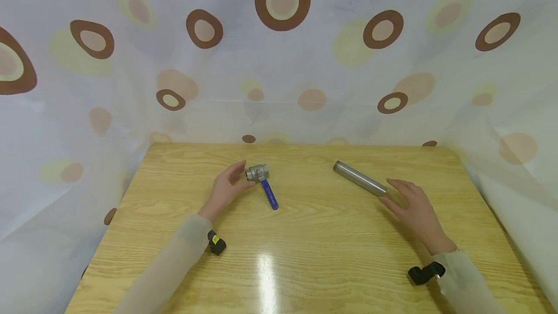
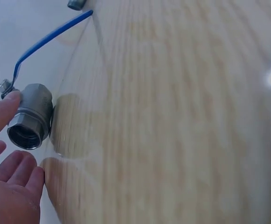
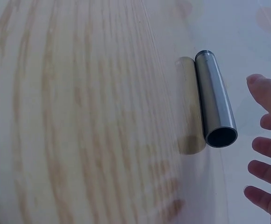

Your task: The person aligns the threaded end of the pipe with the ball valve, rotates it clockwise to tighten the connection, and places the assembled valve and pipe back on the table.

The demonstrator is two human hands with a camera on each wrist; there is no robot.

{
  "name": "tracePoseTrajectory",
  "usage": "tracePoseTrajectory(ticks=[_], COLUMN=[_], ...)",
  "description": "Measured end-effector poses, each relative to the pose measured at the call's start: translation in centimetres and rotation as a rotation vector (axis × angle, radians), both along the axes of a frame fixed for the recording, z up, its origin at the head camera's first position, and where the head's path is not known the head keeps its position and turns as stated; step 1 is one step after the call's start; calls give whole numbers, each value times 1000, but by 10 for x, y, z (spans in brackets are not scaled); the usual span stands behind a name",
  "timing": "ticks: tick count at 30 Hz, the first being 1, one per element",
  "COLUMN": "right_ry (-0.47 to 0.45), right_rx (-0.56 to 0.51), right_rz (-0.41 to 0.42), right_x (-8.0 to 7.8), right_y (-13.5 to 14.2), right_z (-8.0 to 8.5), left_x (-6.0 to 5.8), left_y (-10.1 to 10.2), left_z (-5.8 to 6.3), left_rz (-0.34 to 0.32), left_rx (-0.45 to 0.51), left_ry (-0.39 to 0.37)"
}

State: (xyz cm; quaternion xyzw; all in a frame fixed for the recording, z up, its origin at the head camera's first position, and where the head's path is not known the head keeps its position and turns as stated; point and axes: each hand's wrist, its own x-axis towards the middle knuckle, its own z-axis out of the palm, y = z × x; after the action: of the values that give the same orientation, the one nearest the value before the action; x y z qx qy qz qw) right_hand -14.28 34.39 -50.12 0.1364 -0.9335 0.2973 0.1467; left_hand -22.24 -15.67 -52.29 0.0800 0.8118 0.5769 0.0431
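Note:
A metal ball valve [image 1: 257, 173] with a blue lever handle [image 1: 269, 195] lies on the wooden table. Around its left end my left hand [image 1: 225, 189] is spread, thumb and fingers apart. The left wrist view shows the valve body [image 2: 36, 105] with its threaded opening facing the palm, the thumb overlapping its upper part. A smooth steel pipe [image 1: 360, 178] lies to the right, slanting toward my right hand [image 1: 414, 210]. That hand is spread beside the pipe's near end, its thumb tip close to it. In the right wrist view a gap shows between fingers and pipe [image 3: 215, 100].
The wooden table [image 1: 305, 236] reflects a bright light near its front. White cloth [image 1: 296, 62] with brown and yellow circles hangs behind it and along both sides. Each wrist wears a black camera, such as the left one [image 1: 216, 243].

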Motion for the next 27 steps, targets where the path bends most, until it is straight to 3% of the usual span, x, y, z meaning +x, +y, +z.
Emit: tracePoseTrajectory(ticks=[18,27], right_ry=[-23,-79], right_rx=[-51,-90], right_rz=[1,-27], right_x=[1,-3], right_y=[-1,-1], right_z=[-1,-1], left_x=[-9,-12], left_y=[15,16], left_z=[-2,1], left_rz=[-61,-43], left_rx=[55,43], left_ry=[-27,-46])
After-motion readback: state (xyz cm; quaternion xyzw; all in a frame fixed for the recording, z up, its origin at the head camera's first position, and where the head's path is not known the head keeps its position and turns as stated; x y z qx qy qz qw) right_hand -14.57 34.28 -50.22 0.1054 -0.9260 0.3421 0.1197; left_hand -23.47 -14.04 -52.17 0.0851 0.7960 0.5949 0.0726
